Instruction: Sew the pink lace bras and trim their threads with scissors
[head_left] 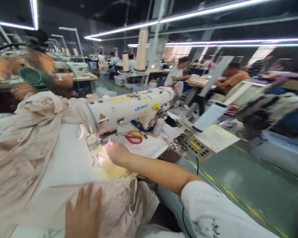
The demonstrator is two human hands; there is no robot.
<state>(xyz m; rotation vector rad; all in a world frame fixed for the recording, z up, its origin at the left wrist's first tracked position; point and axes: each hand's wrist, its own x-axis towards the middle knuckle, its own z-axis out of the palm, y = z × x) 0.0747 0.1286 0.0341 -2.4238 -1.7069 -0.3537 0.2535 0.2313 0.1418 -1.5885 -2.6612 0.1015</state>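
Passage over white tabletop [64, 152] between fabric folds [39, 115] — sewing machine [124, 110] beyond.

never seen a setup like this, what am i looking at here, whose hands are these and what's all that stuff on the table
There is no robot here: this single picture comes from a camera worn on a person's head, looking forward and down, so the two bare hands are the wearer's own. The big white thing is a sewing machine, standing on a white table.

The left hand is spread, palm down, over pale cloth at the near edge. The right hand is curled by the machine's sewing end; blur hides whether it holds anything.

Beyond the right hand lie scissors with red and orange handles, and a spool of thread stands nearby. More cloth is heaped on the left. Other people sit working in the background.
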